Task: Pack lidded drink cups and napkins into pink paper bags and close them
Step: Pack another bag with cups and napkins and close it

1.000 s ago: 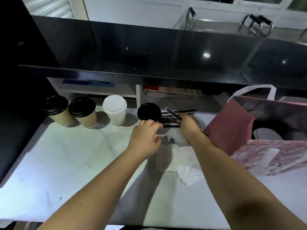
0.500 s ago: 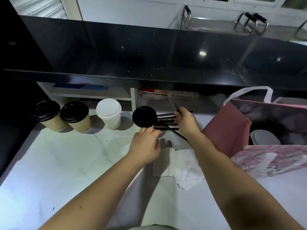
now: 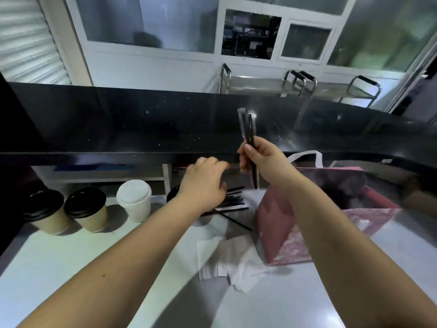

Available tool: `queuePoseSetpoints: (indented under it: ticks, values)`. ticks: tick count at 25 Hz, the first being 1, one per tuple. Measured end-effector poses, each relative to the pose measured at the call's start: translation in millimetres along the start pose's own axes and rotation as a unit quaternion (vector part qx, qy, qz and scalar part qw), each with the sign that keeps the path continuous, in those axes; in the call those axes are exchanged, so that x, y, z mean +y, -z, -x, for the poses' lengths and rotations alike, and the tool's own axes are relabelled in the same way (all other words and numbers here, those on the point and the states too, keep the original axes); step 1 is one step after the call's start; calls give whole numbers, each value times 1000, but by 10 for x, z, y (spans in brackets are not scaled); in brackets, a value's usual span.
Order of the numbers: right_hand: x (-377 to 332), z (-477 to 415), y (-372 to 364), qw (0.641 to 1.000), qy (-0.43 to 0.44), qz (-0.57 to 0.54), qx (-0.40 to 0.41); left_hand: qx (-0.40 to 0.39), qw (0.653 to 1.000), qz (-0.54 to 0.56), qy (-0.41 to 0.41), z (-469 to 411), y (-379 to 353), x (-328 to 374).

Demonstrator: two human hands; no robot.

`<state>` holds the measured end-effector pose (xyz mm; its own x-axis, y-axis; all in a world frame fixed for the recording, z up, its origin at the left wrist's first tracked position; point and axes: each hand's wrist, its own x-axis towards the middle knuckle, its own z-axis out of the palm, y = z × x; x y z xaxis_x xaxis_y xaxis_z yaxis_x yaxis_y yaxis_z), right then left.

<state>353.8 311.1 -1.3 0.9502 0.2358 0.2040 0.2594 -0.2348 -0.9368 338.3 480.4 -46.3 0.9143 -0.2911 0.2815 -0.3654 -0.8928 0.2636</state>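
My right hand (image 3: 262,159) grips two wrapped black straws (image 3: 248,136) upright, lifted above the counter beside the open pink paper bag (image 3: 279,223). My left hand (image 3: 203,183) hovers with loosely curled fingers over a black-lidded cup (image 3: 171,195), which it mostly hides, and holds nothing I can see. More black straws (image 3: 233,203) lie on the counter behind it. White napkins (image 3: 229,261) lie crumpled in front of the bag. Two brown cups with black lids (image 3: 86,209) and a white lidded cup (image 3: 134,200) stand at the left.
A black raised counter ledge (image 3: 118,129) runs across above the white worktop (image 3: 71,268). A shelf opening (image 3: 99,171) sits under the ledge. The bag's white handle (image 3: 305,155) sticks up at the right.
My right hand has lifted straws off the pile and raised them upright. My left hand has moved up and over the black-lidded cup. The camera has tilted upward.
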Motion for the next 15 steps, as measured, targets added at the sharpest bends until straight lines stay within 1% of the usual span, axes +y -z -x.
queuePoseSetpoints:
  ticks: [2,4,8,10,12,15]
  values:
    - [-215,75,242,1000,20,1,16,10,1000,0,-28,-134,91,192]
    - [-309,199,533,999,21,17,34,11,998,9,-60,-230,129,451]
    - [-170,513,1127,997,25,54,49,6,994,28,-107,-345,29,992]
    - [-7,652,1395,996,26,72,33,-4,992,65,-111,-384,-84,1233]
    - [182,765,1642,998,6,70,5,-32,988,94,-119,-437,-220,1462]
    - [441,801,1962,994,-46,89,-46,-81,988,65,-114,-557,-383,1679]
